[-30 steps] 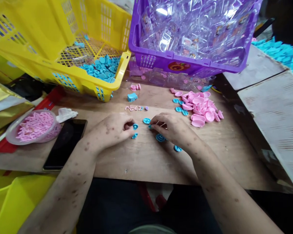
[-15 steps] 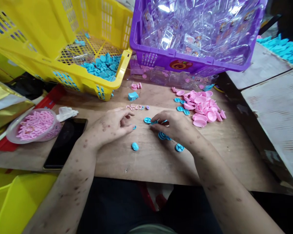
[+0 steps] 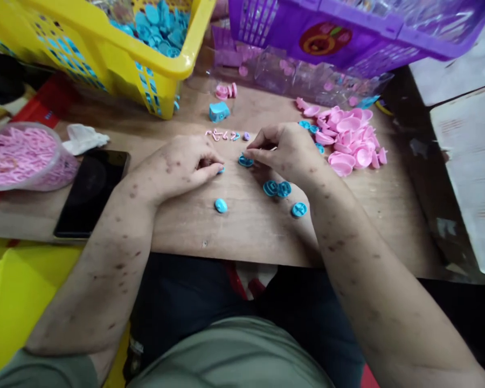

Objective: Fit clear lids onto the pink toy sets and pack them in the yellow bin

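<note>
My left hand [image 3: 189, 161] rests on the wooden table, thumb and fingers pinched on a small blue piece [image 3: 221, 170]. My right hand [image 3: 283, 148] has its thumb and index finger closed at a round blue piece [image 3: 246, 160]; whatever lies between the fingertips is too small to name. Below my left hand is a blue oval piece [image 3: 220, 205]. Two joined blue discs [image 3: 277, 188] and a single blue disc [image 3: 299, 209] lie under my right wrist. Tiny pink hooks [image 3: 216, 134] and a purple bead [image 3: 246, 136] sit between and beyond the hands.
Pink oval parts [image 3: 350, 134] are piled at the right. A yellow basket [image 3: 117, 59] and a purple basket [image 3: 283, 32] stand at the back. At the left are a phone [image 3: 91, 194] and a tub of pink pieces [image 3: 24, 156]. A blue block [image 3: 219, 111] lies near the middle.
The view has tilted down, so the table appears higher. My right hand has shifted over the round blue piece, uncovering the joined discs. My left thumb and fingers have come closer together.
</note>
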